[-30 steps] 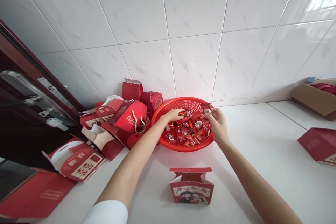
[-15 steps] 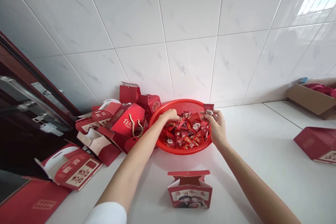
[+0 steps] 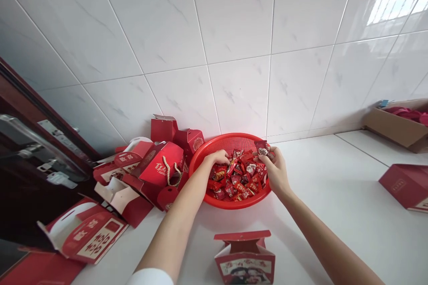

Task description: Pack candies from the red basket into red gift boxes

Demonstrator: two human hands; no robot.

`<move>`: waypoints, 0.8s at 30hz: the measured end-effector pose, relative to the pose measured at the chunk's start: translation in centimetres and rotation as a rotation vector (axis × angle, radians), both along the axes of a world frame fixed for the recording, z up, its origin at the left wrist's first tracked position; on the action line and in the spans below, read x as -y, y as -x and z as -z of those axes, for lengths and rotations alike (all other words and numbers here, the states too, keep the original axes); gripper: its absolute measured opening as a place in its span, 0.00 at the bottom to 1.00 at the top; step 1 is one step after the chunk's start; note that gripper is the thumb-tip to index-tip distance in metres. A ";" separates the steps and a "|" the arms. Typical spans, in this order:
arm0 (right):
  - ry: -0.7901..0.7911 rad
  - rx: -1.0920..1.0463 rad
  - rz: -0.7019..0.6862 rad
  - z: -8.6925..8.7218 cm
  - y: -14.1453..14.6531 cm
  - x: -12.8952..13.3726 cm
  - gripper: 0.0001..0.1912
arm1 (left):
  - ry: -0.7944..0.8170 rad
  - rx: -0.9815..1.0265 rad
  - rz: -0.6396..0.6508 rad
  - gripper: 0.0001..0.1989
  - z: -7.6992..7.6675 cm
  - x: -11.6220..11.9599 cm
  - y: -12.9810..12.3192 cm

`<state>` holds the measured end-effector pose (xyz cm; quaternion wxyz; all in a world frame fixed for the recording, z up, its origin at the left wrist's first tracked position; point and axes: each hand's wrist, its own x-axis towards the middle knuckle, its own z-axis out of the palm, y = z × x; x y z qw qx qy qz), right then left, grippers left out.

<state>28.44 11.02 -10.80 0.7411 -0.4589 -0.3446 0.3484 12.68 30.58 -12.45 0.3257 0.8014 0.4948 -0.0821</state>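
A red plastic basket (image 3: 230,205) full of wrapped candies (image 3: 245,182) sits against the tiled wall. Over its left side reaches my left hand (image 3: 219,158), fingers curled down at the candies; whatever is between the fingertips is hidden. At the right rim, my right hand (image 3: 276,167) pinches a dark red candy packet (image 3: 261,148) with a pale round print, held just above the pile. In front of the basket, nearer to me, stands a red gift box (image 3: 245,267) with its top open and a picture on its face.
Several red gift boxes (image 3: 163,164), some with rope handles, are heaped left of the basket beside a dark door (image 3: 36,142). On the right lie another red box (image 3: 404,185) and a cardboard carton (image 3: 391,127) holding pink-red material. All rest on a white countertop (image 3: 321,178).
The view has tilted up slightly, so things appear lower. My right hand's packet has tipped and dropped a little toward the basket. My left hand stays at the candies.
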 end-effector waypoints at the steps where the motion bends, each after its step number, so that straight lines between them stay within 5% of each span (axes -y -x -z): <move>1: 0.001 0.008 -0.004 0.0 0.0 0.0 0.17 | 0.023 0.026 0.002 0.19 0.0 -0.1 0.1; 13: 0.030 0.033 -0.031 -0.1 -0.1 0.1 0.20 | 0.161 0.632 0.023 0.09 -2.7 0.7 0.2; 19: 0.037 0.033 -0.042 -0.3 -0.1 0.1 0.21 | 0.132 0.687 0.022 0.11 -3.5 1.4 0.2; 24: 0.031 0.053 -0.046 -0.3 -0.1 0.2 0.19 | -0.042 0.646 -0.008 0.17 -3.3 1.0 0.3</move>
